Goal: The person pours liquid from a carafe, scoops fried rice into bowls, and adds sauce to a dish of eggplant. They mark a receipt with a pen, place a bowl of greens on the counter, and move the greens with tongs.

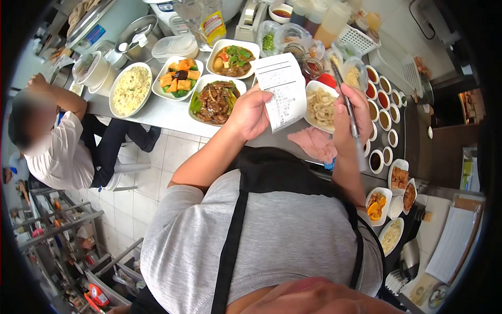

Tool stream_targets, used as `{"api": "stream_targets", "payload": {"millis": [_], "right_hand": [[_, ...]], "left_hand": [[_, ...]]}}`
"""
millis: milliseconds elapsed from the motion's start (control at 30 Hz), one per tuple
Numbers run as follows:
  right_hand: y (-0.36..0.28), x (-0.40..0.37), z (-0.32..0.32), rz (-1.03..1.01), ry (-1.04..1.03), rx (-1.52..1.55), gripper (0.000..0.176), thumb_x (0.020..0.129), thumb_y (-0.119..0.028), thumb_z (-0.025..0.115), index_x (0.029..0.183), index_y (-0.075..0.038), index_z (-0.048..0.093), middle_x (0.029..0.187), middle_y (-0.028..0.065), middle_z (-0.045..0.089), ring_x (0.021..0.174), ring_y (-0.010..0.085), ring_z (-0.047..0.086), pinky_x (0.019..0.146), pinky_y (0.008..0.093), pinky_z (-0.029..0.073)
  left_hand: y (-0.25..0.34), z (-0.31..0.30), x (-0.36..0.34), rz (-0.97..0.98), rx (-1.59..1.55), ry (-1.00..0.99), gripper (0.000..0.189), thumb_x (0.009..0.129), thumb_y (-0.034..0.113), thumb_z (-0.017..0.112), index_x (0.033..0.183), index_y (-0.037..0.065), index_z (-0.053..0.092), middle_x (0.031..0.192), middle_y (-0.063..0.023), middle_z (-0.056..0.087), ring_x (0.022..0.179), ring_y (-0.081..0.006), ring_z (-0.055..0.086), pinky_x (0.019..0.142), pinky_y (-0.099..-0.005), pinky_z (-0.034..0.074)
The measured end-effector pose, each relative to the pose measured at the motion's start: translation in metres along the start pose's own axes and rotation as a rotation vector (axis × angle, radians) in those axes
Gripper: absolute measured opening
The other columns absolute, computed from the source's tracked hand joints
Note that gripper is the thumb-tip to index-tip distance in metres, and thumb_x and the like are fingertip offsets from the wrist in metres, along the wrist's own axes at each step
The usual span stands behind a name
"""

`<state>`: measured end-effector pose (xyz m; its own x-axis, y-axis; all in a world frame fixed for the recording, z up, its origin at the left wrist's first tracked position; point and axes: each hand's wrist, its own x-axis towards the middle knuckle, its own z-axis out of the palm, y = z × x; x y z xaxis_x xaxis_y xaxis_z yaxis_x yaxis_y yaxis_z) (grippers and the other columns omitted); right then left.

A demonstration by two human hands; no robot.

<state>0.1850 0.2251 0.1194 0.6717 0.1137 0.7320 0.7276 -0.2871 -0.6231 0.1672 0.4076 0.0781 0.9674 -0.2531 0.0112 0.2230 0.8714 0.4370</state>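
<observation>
My left hand (pixel 250 114) pinches a printed paper receipt (pixel 281 94) by its left edge and holds it upright over the counter. In my right hand (pixel 351 116) is a dark, slim pen (pixel 354 125), its upper end pointing away from me. Behind the receipt, a white dish of pale sliced food (pixel 320 106) sits between my hands. Below it lies a crumpled pink cloth (pixel 314 144). Close to my left wrist stands a square white bowl of brown meat with green vegetables (pixel 215 100).
More filled dishes line the counter (pixel 172 116), among them fried rice (pixel 130 90) and an orange-and-green dish (pixel 178 78). Several small sauce cups (pixel 384 99) stand at right, squeeze bottles (pixel 332 23) at the back. A person (pixel 63 131) sits at left beside metal shelving (pixel 60 225).
</observation>
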Motion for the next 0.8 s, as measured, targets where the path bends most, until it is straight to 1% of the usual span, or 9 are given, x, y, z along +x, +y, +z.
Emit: {"api": "stream_targets", "payload": {"millis": [133,167,300,400,433,500,567,667,800], "right_hand": [[0.011,0.022,0.011,0.018,-0.118,0.066,0.022,0.070,0.002,0.053,0.092,0.002,0.056,0.083,0.0108,0.054,0.071,0.0166,0.052,0.066,0.0234,0.040],[0.017,0.028,0.018,0.003,-0.080,0.108,0.016,0.073,0.002,0.053,0.088,0.002,0.056,0.078,0.0076,0.054,0.068,0.0131,0.050,0.062,0.0210,0.039],[0.023,0.070,0.034,0.243,-0.090,0.320,0.007,0.079,-0.001,0.051,0.085,0.001,0.054,0.068,0.0029,0.053,0.059,0.0057,0.048,0.053,0.0165,0.037],[0.004,0.085,0.060,0.367,-0.093,0.458,0.012,0.079,-0.003,0.051,0.089,0.002,0.052,0.063,0.0040,0.052,0.054,0.0080,0.049,0.052,0.0189,0.041],[-0.001,0.081,0.070,0.396,-0.140,0.448,0.013,0.076,0.003,0.050,0.088,0.001,0.047,0.067,0.0090,0.055,0.054,0.0108,0.052,0.052,0.0212,0.044],[0.007,0.058,0.089,0.108,-0.272,0.431,0.016,0.072,-0.002,0.060,0.083,-0.002,0.049,0.076,0.0075,0.057,0.061,0.0094,0.052,0.054,0.0206,0.042],[0.000,0.036,0.108,0.033,-0.309,0.547,0.020,0.067,0.000,0.062,0.080,-0.003,0.048,0.075,0.0086,0.056,0.060,0.0139,0.054,0.053,0.0240,0.043],[-0.007,0.022,0.114,-0.019,-0.385,0.427,0.020,0.066,0.001,0.063,0.078,-0.003,0.047,0.070,0.0097,0.055,0.057,0.0164,0.054,0.049,0.0251,0.042],[-0.004,0.023,0.120,-0.097,-0.355,0.404,0.020,0.065,0.003,0.062,0.077,-0.004,0.047,0.065,0.0099,0.054,0.052,0.0199,0.054,0.047,0.0265,0.042]], "left_hand": [[0.017,-0.010,-0.009,0.055,-0.004,0.066,0.044,0.077,0.001,0.032,0.121,-0.003,0.029,0.119,-0.0168,0.042,0.108,-0.0273,0.044,0.092,-0.0401,0.036],[0.020,-0.015,-0.011,0.062,-0.020,0.069,0.044,0.077,0.001,0.032,0.121,-0.003,0.029,0.119,-0.0168,0.042,0.108,-0.0275,0.044,0.091,-0.0402,0.036],[0.038,-0.028,-0.016,0.138,-0.030,0.103,0.045,0.076,0.001,0.033,0.121,-0.003,0.029,0.119,-0.0168,0.042,0.107,-0.0279,0.045,0.091,-0.0408,0.037],[0.051,-0.037,-0.020,0.175,-0.023,0.145,0.045,0.076,0.000,0.033,0.121,-0.003,0.029,0.119,-0.0168,0.042,0.108,-0.0280,0.045,0.091,-0.0406,0.037],[0.055,-0.034,-0.021,0.203,-0.041,0.158,0.048,0.073,-0.002,0.034,0.121,-0.002,0.030,0.118,-0.0166,0.042,0.108,-0.0277,0.045,0.092,-0.0405,0.036],[0.061,-0.036,-0.022,0.236,-0.031,0.145,0.050,0.069,-0.004,0.033,0.120,-0.003,0.031,0.117,-0.0167,0.043,0.107,-0.0275,0.045,0.092,-0.0401,0.036],[0.066,-0.034,-0.023,0.271,-0.011,0.148,0.053,0.066,-0.005,0.033,0.119,-0.003,0.032,0.116,-0.0168,0.044,0.106,-0.0273,0.046,0.092,-0.0394,0.037],[0.071,-0.030,-0.021,0.303,0.022,0.162,0.055,0.062,-0.007,0.032,0.117,-0.004,0.034,0.113,-0.0167,0.045,0.104,-0.0270,0.047,0.091,-0.0379,0.038],[0.072,-0.031,-0.013,0.297,0.031,0.140,0.055,0.060,-0.010,0.030,0.115,-0.004,0.036,0.110,-0.0163,0.048,0.102,-0.0263,0.048,0.090,-0.0366,0.038]]}}
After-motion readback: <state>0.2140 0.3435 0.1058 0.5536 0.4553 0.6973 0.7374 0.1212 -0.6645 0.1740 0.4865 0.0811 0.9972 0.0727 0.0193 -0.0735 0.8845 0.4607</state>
